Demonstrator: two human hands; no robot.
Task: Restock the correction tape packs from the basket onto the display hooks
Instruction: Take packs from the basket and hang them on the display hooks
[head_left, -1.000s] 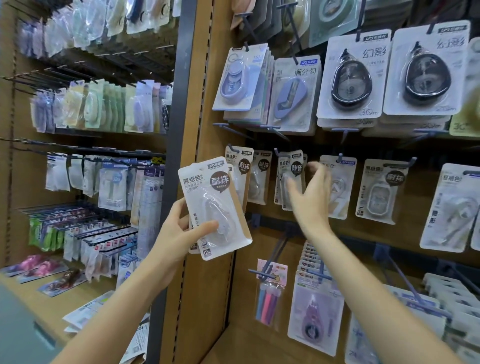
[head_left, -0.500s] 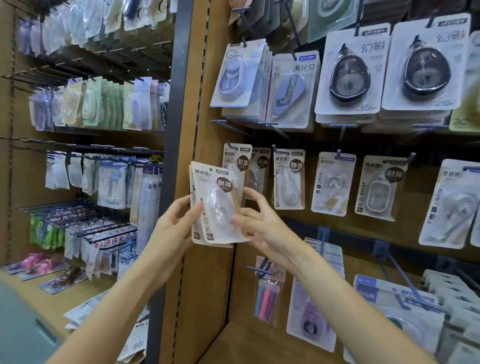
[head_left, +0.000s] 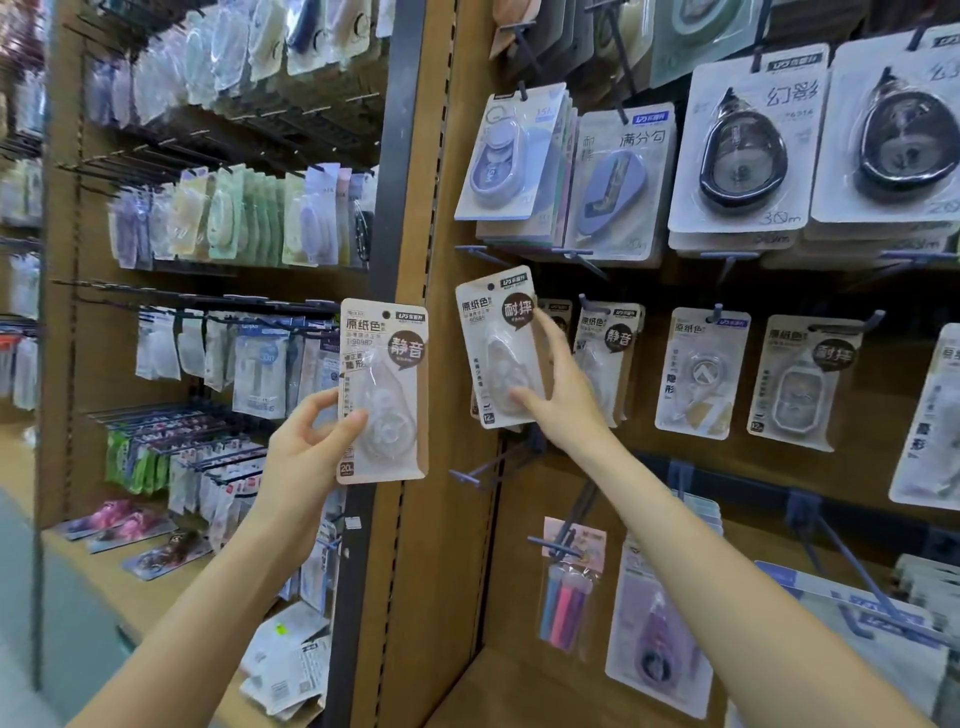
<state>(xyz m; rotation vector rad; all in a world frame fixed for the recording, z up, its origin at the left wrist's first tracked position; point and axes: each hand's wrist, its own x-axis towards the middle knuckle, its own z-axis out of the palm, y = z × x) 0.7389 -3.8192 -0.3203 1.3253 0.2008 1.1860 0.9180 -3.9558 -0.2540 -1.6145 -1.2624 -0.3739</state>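
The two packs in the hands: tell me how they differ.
The left-hand pack carries a dark bubble reading 静音 and a 20 at its bottom corner; the right-hand pack reads 耐摔 and shows 12. The left hand holds its pack away from the hooks; the right hand has its pack up at the display row. Both are beige cards with clear blisters.

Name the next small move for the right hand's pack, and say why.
Probably lift the pack in the right hand so its punched hole meets the tip of the leftmost hook in the middle row. That correction tape pack sits in front of that row, its hole apparently not yet threaded. The left hand holds a second pack aside.
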